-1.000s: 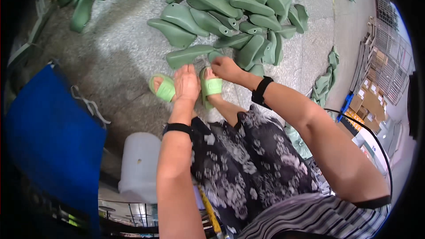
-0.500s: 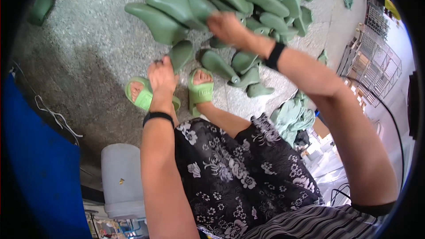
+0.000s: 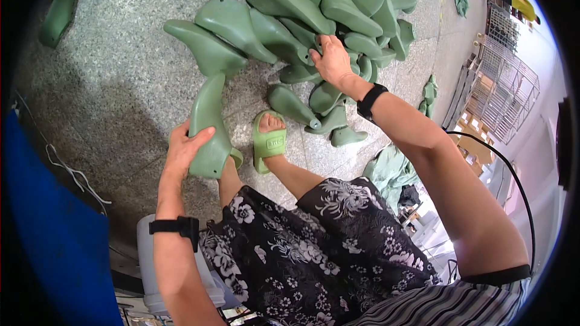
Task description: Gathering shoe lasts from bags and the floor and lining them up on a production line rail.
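Note:
My left hand [image 3: 183,151] is closed round a green plastic shoe last [image 3: 208,127], with the thumb across its near, wide part. The last stands out over my left foot, its narrow end pointing away from me. Ahead and to the right, my right hand [image 3: 334,63] reaches into a heap of similar green shoe lasts [image 3: 284,0]. Its thumb and fingers bend round the end of one last [image 3: 307,35]; part of that last is hidden under others. Just nearer to me lie several loose lasts [image 3: 291,105].
My feet in green sandals [image 3: 269,142] stand on the speckled stone floor [image 3: 133,36]. A whitish bucket [image 3: 145,247] is beside my left forearm. Blue material [image 3: 54,223] fills the left edge. Crumpled green cloth [image 3: 389,172] lies to the right, and racks [image 3: 507,84] stand farther off.
My left hand has come nearer and left, lifting the shoe last off the floor. My right hand has shifted right on the heap, and its motion blur is gone.

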`<state>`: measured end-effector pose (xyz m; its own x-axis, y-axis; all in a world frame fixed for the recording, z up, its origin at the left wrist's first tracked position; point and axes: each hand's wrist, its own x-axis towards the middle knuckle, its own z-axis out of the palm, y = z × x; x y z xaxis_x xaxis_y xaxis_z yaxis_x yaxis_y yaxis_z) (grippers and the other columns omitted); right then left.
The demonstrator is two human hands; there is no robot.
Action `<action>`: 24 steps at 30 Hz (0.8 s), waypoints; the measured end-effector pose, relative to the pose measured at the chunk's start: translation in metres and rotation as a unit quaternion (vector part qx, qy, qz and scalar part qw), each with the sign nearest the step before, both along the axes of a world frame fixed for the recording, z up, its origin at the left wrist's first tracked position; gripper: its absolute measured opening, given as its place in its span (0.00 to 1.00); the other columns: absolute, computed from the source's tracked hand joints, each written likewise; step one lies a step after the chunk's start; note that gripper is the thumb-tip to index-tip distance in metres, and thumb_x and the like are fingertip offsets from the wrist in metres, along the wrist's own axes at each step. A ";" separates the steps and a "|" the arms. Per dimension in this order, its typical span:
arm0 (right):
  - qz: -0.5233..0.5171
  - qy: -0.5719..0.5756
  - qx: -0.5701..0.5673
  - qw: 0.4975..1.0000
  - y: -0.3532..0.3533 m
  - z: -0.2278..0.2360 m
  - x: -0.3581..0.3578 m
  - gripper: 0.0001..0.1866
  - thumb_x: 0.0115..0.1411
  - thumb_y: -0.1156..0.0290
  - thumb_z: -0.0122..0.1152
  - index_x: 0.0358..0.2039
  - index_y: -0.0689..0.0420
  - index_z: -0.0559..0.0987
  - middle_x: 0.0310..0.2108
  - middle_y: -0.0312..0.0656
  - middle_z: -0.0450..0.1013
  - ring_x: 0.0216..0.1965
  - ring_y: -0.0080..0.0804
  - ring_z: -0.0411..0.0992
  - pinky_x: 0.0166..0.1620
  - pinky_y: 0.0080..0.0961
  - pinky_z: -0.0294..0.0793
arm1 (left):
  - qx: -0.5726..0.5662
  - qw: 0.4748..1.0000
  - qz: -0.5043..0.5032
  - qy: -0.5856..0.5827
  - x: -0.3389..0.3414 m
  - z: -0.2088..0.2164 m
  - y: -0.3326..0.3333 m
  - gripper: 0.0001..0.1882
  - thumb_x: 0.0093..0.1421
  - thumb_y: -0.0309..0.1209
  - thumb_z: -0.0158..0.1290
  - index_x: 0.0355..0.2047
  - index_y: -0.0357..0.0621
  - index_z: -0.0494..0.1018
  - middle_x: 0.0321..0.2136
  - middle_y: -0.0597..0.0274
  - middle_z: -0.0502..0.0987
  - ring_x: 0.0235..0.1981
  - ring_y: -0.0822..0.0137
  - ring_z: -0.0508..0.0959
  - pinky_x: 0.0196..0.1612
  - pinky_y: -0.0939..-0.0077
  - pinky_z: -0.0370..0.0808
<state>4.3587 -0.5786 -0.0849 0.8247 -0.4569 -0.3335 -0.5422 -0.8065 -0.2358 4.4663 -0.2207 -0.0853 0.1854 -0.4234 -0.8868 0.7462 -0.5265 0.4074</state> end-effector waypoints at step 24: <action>0.026 0.125 0.135 0.983 0.032 0.245 0.008 0.26 0.49 0.49 0.60 0.26 0.64 0.72 0.21 0.56 0.71 0.29 0.54 0.72 0.35 0.43 0.69 | -0.113 0.911 0.382 0.109 -0.032 0.265 -0.014 0.24 0.58 0.45 0.51 0.44 0.37 0.69 0.35 0.57 0.76 0.36 0.64 0.77 0.40 0.70 0.75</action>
